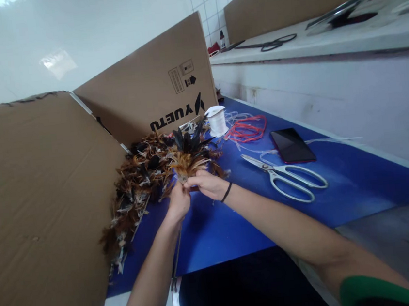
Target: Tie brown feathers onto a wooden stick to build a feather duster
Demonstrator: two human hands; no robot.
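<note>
A bunch of brown and black feathers (pixel 185 160) stands up between my two hands, above the blue tabletop (pixel 213 235). My left hand (pixel 180 200) is closed at the base of the bunch. From the other side my right hand (pixel 209 184) pinches the same base, its fingertips meeting the left ones. A dark band (pixel 226 192) circles my right wrist. Behind and left of my hands lies a long heap of loose brown, black and whitish feathers (pixel 131 190). A thin cord (pixel 177 253) hangs below my left hand.
Right of my hands lie scissors (pixel 287 176) with silver handles and a dark phone (pixel 292 145). Farther back are a white spool (pixel 217 121) and red cord (pixel 248 129). Cardboard panels (pixel 42 204) wall off the left and back. A white ledge (pixel 309 39) holds dark scissors (pixel 276 42).
</note>
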